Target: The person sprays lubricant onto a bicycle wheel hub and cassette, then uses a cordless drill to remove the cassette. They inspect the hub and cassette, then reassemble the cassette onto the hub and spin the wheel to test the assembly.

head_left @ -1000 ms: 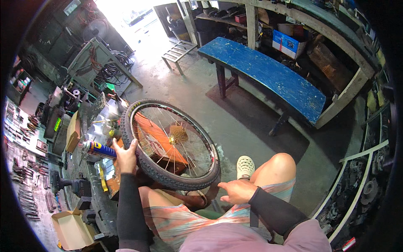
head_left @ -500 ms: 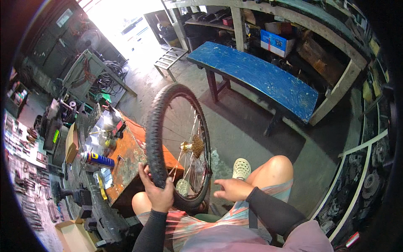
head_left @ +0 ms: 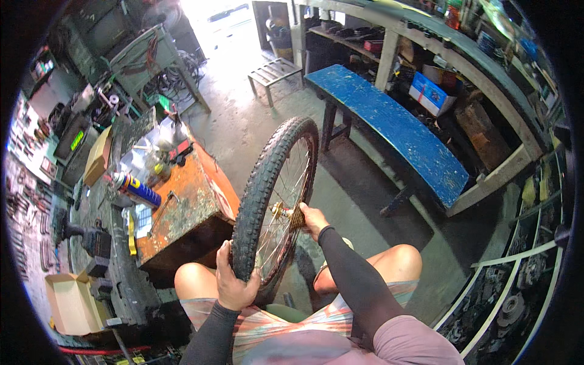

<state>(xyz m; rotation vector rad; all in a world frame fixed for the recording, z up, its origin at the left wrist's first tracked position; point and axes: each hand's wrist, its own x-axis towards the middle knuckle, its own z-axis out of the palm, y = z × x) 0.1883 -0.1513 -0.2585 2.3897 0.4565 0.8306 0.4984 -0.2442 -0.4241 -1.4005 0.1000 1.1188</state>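
A bicycle wheel (head_left: 252, 198) with a black knobby tyre stands upright before me, tilted slightly to the right. Its lower near side is gripped by my left hand (head_left: 236, 285), the thumb inside by the spokes and the fingers around the outer tread. At the hub (head_left: 280, 211), a sprocket cassette (head_left: 297, 220) sits on the right side. My right hand (head_left: 314, 221) is closed on that cassette, thumb uppermost; the other fingers are mostly hidden. The wheel's lower end lies between my knees.
An orange workbench (head_left: 201, 182) at left carries a blue spray can (head_left: 139, 190), tools and plastic bags. Nearby is an open cardboard box (head_left: 68, 304). A blue bench (head_left: 389, 125) stands at right, before shelving. Further back is a slatted metal stool (head_left: 274, 73). Metal parts fill a rack (head_left: 511, 292).
My right hand has moved forward from open air beside the wheel onto the cassette. The wheel has tilted to the right, its tread turned more toward me. The view has shifted.
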